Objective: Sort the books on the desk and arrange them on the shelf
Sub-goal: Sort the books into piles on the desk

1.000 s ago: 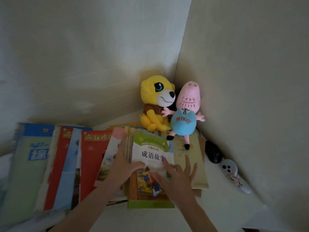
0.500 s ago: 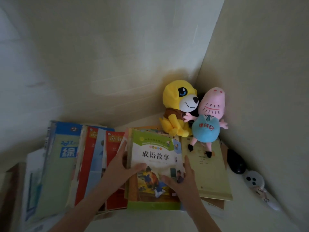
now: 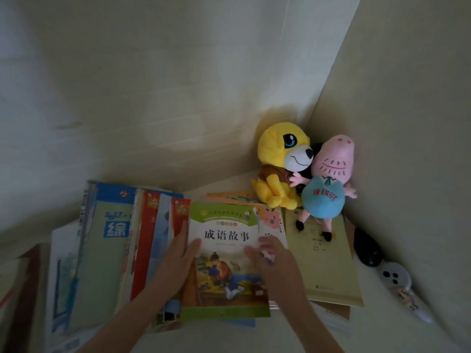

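The person's left hand (image 3: 178,261) is lying along the left edge of a green-bordered, glossy paperback storybook (image 3: 224,284). Its fingers (image 3: 182,233) are straight and together on the neighbouring cover and its thumb is resting flat on the storybook, so it is pinching nothing. The right hand (image 3: 277,266) is covering the storybook's right half. It is blurred, so I cannot tell whether its fingers are curling round the edge or only pressing.

The storybook is lying face up on top of a loose pile on the pale worktop (image 3: 369,332). It is overlapping red-covered paperbacks (image 3: 150,240) and a blue-and-green workbook (image 3: 109,250) fanned out to its left, with a thin, pale olive booklet (image 3: 326,271) lying to its right. Farther back, a pink plush pig in a blue dress (image 3: 328,194) is resting its feet on that booklet, beside a yellow plush dog (image 3: 277,161) sitting in the corner.

The step in hand looks like sorting: the top book is being singled out. The next move, I judge, is calling for a firm hold on both side edges, lifting it clear without dragging the books beneath. No shelf is showing.
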`<state>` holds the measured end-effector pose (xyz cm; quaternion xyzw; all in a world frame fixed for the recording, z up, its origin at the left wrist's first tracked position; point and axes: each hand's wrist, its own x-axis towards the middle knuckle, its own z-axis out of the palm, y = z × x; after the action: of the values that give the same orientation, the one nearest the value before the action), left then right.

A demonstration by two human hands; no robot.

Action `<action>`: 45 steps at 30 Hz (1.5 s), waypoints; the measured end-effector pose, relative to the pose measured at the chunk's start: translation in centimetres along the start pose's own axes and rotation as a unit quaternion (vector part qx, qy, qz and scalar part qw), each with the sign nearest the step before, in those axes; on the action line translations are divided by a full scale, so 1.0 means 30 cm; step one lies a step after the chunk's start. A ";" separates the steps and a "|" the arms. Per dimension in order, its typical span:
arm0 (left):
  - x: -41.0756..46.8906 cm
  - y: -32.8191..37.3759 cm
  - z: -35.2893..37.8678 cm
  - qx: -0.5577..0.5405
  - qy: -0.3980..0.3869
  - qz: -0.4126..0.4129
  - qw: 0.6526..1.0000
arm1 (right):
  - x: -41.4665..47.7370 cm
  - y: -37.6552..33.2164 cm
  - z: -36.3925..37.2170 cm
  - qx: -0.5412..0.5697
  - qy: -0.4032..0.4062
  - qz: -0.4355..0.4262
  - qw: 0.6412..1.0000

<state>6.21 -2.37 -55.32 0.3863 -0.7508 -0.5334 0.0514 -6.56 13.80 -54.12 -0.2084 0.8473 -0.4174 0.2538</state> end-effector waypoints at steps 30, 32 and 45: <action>0.063 0.066 -0.086 -0.135 -0.058 -0.086 0.985 | 0.131 0.013 0.036 0.273 -0.087 0.064 0.956; 0.082 0.080 -0.081 -0.144 -0.066 -0.115 0.981 | 0.121 0.029 0.059 0.258 -0.092 0.075 0.959; 0.092 0.084 -0.035 -0.166 -0.026 -0.082 0.982 | 0.075 0.031 0.023 0.014 -0.095 0.066 0.993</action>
<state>3.47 -4.59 -53.69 0.4182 -0.6188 -0.6630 0.0512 -8.04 12.64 -55.83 -0.1875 0.8252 -0.3898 0.3633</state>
